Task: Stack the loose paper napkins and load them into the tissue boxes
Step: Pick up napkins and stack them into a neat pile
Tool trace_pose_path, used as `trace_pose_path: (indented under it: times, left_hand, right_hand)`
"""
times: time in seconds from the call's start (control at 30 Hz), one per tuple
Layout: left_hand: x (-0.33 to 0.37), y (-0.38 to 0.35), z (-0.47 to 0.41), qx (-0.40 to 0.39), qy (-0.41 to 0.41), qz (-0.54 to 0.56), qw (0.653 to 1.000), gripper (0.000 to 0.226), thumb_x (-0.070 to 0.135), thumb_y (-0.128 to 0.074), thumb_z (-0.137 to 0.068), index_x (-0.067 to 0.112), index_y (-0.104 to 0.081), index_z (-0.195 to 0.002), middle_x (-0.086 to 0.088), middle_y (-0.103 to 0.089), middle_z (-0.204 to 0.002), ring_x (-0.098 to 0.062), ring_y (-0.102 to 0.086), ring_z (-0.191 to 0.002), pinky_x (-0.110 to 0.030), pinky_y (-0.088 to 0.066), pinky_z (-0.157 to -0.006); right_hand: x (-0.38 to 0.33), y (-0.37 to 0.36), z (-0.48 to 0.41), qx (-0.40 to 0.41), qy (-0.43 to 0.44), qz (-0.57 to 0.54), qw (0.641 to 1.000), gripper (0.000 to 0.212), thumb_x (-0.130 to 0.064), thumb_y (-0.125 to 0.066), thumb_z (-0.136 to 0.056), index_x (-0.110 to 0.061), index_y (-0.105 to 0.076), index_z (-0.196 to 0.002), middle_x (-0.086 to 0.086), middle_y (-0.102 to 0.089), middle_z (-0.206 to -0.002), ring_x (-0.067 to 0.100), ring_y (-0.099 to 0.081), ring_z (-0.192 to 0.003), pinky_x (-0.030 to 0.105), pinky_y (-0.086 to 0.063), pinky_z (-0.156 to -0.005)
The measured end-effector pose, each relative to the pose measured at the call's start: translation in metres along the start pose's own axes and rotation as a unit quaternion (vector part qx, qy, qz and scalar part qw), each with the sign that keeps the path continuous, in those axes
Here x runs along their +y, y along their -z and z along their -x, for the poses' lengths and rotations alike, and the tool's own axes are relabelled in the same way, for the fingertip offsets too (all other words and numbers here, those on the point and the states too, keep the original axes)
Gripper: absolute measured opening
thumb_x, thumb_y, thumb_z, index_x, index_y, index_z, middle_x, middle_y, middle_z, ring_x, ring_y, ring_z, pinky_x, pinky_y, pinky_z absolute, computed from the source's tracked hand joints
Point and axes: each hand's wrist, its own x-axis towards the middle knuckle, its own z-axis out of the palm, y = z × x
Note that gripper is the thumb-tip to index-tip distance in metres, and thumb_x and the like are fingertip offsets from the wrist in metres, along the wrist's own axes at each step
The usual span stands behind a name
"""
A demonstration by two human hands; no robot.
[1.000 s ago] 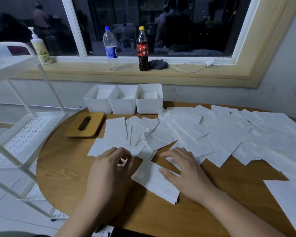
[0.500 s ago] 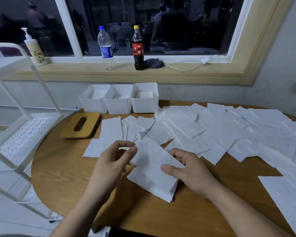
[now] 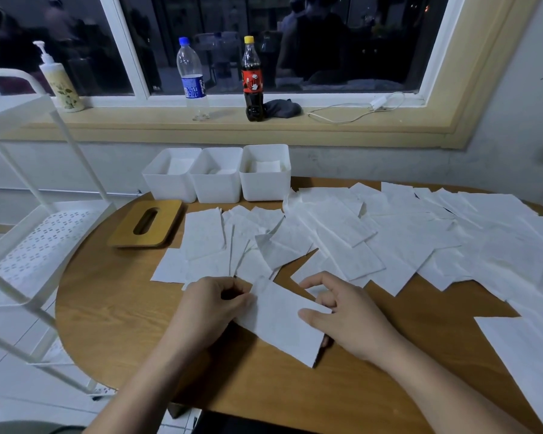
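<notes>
A small stack of white napkins (image 3: 279,321) sits near the front of the round wooden table (image 3: 113,311), held from both sides. My left hand (image 3: 210,308) pinches its left edge and my right hand (image 3: 345,317) grips its right edge, thumb on top. Several loose napkins (image 3: 389,239) lie spread over the table's middle and right. Three white open tissue boxes (image 3: 217,180) stand in a row at the table's back, each with some napkins inside. A wooden slotted lid (image 3: 146,223) lies flat to their front left.
A white metal shelf trolley (image 3: 35,245) stands close against the table's left side. On the windowsill behind are a pump bottle (image 3: 61,84), a water bottle (image 3: 193,79), a cola bottle (image 3: 253,79), a dark cloth and a white cable.
The napkin stack was lifted off the table between both hands half a second ago; now it is lower and flatter near the table, with both hands still on its edges.
</notes>
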Motion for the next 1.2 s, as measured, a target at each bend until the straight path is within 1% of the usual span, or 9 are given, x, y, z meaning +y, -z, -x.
trace_pose_path:
  times: [0.13,0.23,0.5,0.63,0.77,0.93,1.03,1.13,1.2]
  left_hand:
    - [-0.004,-0.001,-0.003,-0.003,-0.003,-0.031,0.999,0.01,0.038,-0.078,-0.097,0.033,-0.081,-0.089,0.031,-0.073,-0.086,0.01,-0.067,-0.085,-0.024,-0.061,-0.073]
    - [-0.005,-0.002,-0.005,0.01,-0.003,-0.048,0.999,0.009,0.039,-0.079,-0.096,0.034,-0.08,-0.089,0.02,-0.075,-0.086,0.002,-0.069,-0.084,-0.025,-0.061,-0.073]
    - [-0.009,-0.006,-0.007,0.024,-0.01,-0.059,0.998,0.009,0.037,-0.083,-0.093,0.035,-0.079,-0.085,0.022,-0.074,-0.087,0.004,-0.068,-0.084,-0.019,-0.056,-0.069]
    - [-0.011,-0.006,-0.008,0.019,-0.009,-0.057,0.998,0.007,0.038,-0.083,-0.093,0.036,-0.078,-0.087,0.02,-0.075,-0.089,-0.001,-0.069,-0.087,-0.024,-0.061,-0.072]
    - [-0.012,-0.005,-0.007,0.031,-0.015,-0.051,0.998,0.013,0.037,-0.087,-0.087,0.035,-0.075,-0.09,0.018,-0.074,-0.086,0.001,-0.068,-0.082,-0.033,-0.064,-0.074]
    - [-0.01,-0.003,-0.005,0.041,-0.034,-0.043,0.998,0.017,0.037,-0.087,-0.087,0.034,-0.071,-0.094,0.013,-0.073,-0.087,0.004,-0.065,-0.083,-0.033,-0.062,-0.072]
    - [-0.01,0.0,-0.006,0.05,-0.046,-0.033,0.997,0.013,0.038,-0.084,-0.091,0.034,-0.072,-0.094,0.013,-0.073,-0.088,0.007,-0.064,-0.087,-0.029,-0.061,-0.07]
    - [-0.008,0.002,-0.006,0.034,-0.103,-0.069,0.992,0.01,0.037,-0.081,-0.093,0.039,-0.072,-0.097,0.019,-0.07,-0.095,0.005,-0.064,-0.091,-0.023,-0.06,-0.073]
    - [-0.003,0.0,-0.006,0.012,-0.175,-0.109,0.978,0.013,0.033,-0.08,-0.094,0.04,-0.072,-0.101,0.021,-0.066,-0.101,0.003,-0.062,-0.094,-0.018,-0.056,-0.074]
  right_hand:
    - [0.004,-0.002,-0.002,0.015,0.008,0.038,0.999,0.036,-0.032,-0.08,-0.094,-0.044,-0.056,-0.117,0.003,-0.075,-0.086,0.021,-0.076,-0.068,0.045,-0.064,-0.075]
    - [0.003,-0.002,-0.001,0.024,0.01,0.055,0.998,0.038,-0.029,-0.081,-0.093,-0.04,-0.056,-0.118,0.006,-0.07,-0.081,0.019,-0.072,-0.062,0.041,-0.063,-0.071]
    - [0.011,-0.005,-0.006,0.058,0.017,0.081,0.995,0.041,-0.027,-0.087,-0.087,-0.036,-0.057,-0.114,0.001,-0.064,-0.09,0.008,-0.058,-0.058,0.026,-0.056,-0.061]
    - [0.014,-0.004,-0.007,0.073,0.009,0.058,0.996,0.041,-0.023,-0.086,-0.089,-0.037,-0.057,-0.115,-0.002,-0.063,-0.093,0.012,-0.062,-0.058,0.028,-0.058,-0.062]
    - [0.013,-0.003,-0.008,0.108,0.006,0.061,0.992,0.043,-0.026,-0.084,-0.092,-0.041,-0.055,-0.121,-0.009,-0.063,-0.102,0.005,-0.059,-0.062,0.019,-0.05,-0.063]
    - [0.011,-0.002,-0.003,0.192,0.063,0.031,0.979,0.031,-0.017,-0.076,-0.098,-0.034,-0.061,-0.119,-0.011,-0.063,-0.105,0.006,-0.048,-0.05,0.017,-0.043,-0.052]
    - [0.011,0.001,-0.004,0.197,0.069,0.053,0.976,0.024,-0.019,-0.075,-0.099,-0.032,-0.064,-0.116,-0.014,-0.065,-0.097,0.003,-0.055,-0.053,0.014,-0.045,-0.055]
    - [0.013,0.005,-0.004,0.19,0.076,0.115,0.972,0.017,-0.022,-0.075,-0.099,-0.033,-0.068,-0.109,-0.021,-0.062,-0.082,0.004,-0.062,-0.068,0.015,-0.052,-0.064]
    - [0.015,0.007,-0.004,0.199,0.09,0.122,0.968,0.013,-0.021,-0.074,-0.1,-0.031,-0.069,-0.107,-0.022,-0.063,-0.083,0.009,-0.062,-0.069,0.016,-0.053,-0.064]
